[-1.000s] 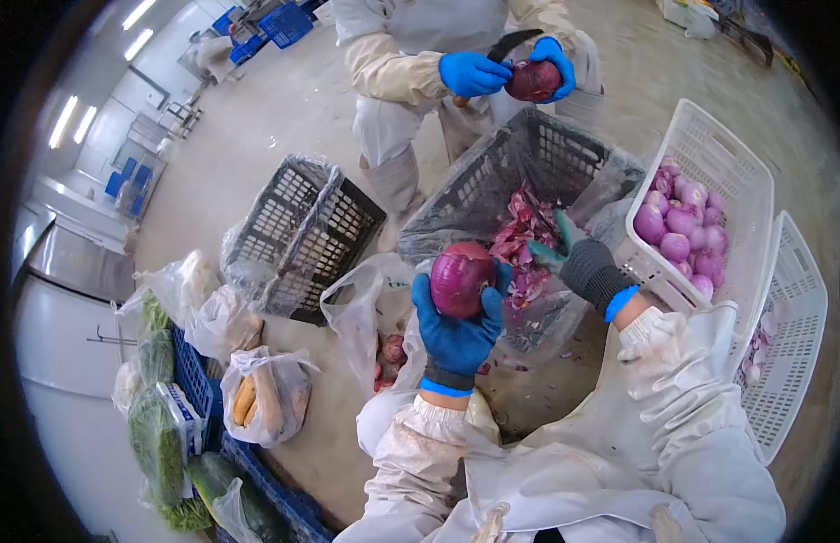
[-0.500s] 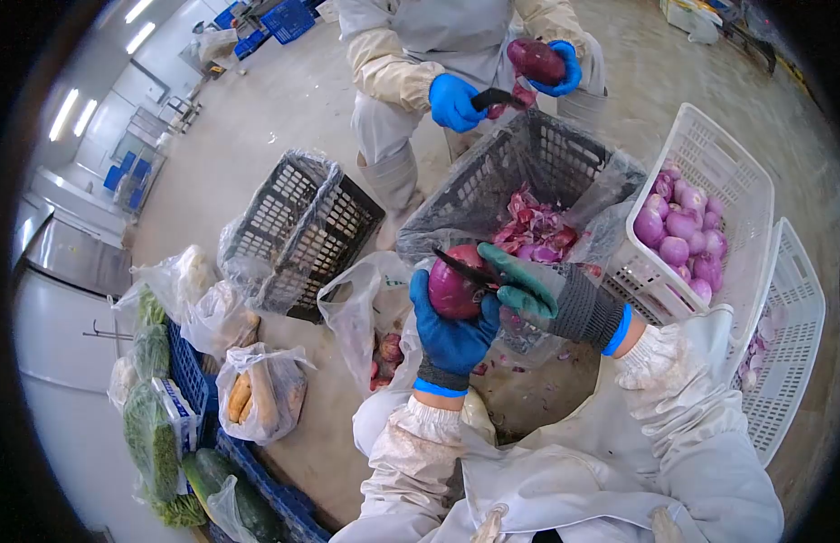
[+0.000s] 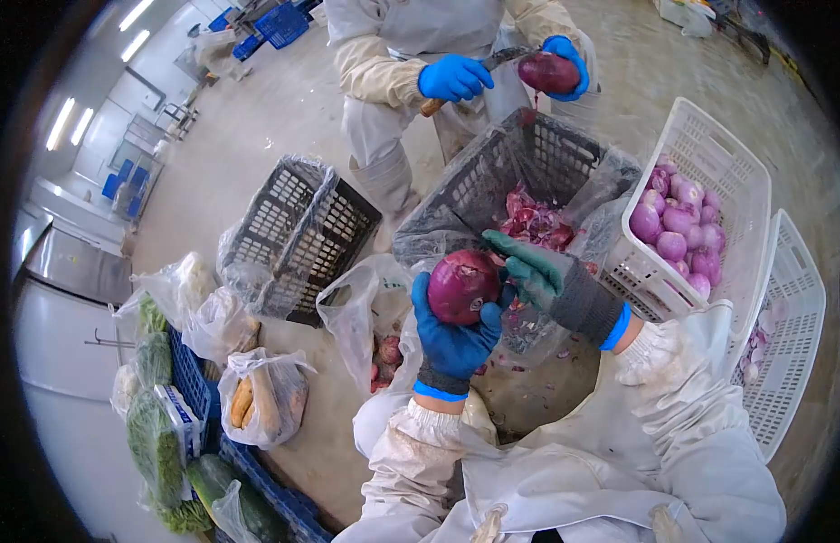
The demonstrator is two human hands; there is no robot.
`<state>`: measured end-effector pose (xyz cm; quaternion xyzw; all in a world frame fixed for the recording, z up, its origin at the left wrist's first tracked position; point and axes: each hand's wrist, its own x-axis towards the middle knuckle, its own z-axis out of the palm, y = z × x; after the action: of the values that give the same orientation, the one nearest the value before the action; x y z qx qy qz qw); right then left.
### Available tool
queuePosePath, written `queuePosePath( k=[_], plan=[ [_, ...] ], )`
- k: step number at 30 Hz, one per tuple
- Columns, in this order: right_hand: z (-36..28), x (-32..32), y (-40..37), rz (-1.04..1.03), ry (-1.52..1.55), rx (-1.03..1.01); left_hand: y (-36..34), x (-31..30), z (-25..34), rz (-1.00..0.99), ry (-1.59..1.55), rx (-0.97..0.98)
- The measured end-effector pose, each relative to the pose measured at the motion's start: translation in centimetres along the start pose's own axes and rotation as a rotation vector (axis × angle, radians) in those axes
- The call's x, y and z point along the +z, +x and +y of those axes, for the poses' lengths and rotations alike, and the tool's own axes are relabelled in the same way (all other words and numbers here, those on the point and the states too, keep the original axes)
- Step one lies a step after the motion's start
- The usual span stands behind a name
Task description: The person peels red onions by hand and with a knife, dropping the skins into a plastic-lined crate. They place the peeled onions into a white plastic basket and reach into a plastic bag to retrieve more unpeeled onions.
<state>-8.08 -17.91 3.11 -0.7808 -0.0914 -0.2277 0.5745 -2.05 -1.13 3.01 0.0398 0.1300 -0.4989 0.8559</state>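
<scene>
A large red onion point(image 3: 462, 288) rests in my left hand point(image 3: 456, 339), which wears a blue glove and has its fingers wrapped around the lower side. My right hand point(image 3: 546, 279), in a green and grey glove, is closed beside the onion's right side. The knife in it is mostly hidden by the fingers and the onion. Beyond the onion stands a dark crate point(image 3: 447, 217) lined with clear plastic, with red onion skins point(image 3: 536, 220) inside.
Opposite, a co-worker's blue-gloved hands hold a knife point(image 3: 501, 59) and a red onion point(image 3: 548, 72). At right, a white basket point(image 3: 750, 176) holds peeled onions point(image 3: 678, 226); another white basket point(image 3: 795, 308) stands beside it. Left are a black crate point(image 3: 298, 240), bagged vegetables point(image 3: 261, 398) and a plastic bag point(image 3: 352, 299) with onions.
The dark blade that lay across the onion's top has gone mostly out of sight. My right hand has shifted slightly, and the onion has turned. The co-worker's knife has moved up.
</scene>
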Motion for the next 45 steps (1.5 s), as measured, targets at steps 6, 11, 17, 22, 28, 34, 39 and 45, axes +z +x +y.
queuePosePath(
  k=[6, 11, 17, 22, 28, 34, 39, 45],
  plan=[
    [-1.5, -0.2, -0.5, -0.238, -0.063, 0.096, 0.2, -0.8, 0.6, -0.097, -0.07, -0.011],
    [-1.1, -0.2, -0.4, -0.25, -0.35, 0.029, 0.5, -1.9, 1.1, -0.076, 0.014, -0.007],
    [0.0, -0.2, -0.5, -0.147, -0.197, -0.014, 0.5, -1.3, 0.7, -0.053, -0.003, -0.042],
    [-0.5, -2.4, -0.2, -0.082, 0.074, 0.242, 0.0, -1.3, 0.9, -0.073, 0.027, -0.067],
    [-3.4, -2.5, 0.6, -0.309, 0.014, 0.341, 0.2, -1.6, 1.0, -0.024, 0.073, -0.006],
    [-1.6, -1.8, -0.1, -0.401, -0.007, 0.105, -0.1, -1.6, 1.3, -0.05, 0.235, 0.038],
    [-2.2, -1.8, 0.0, -0.359, 0.195, 0.103, -0.2, -1.6, 1.4, -0.123, 0.188, -0.006],
    [-1.6, -1.6, -0.1, -0.35, 0.136, 0.089, -0.1, -2.1, 1.8, -0.133, 0.164, -0.08]
  ],
)
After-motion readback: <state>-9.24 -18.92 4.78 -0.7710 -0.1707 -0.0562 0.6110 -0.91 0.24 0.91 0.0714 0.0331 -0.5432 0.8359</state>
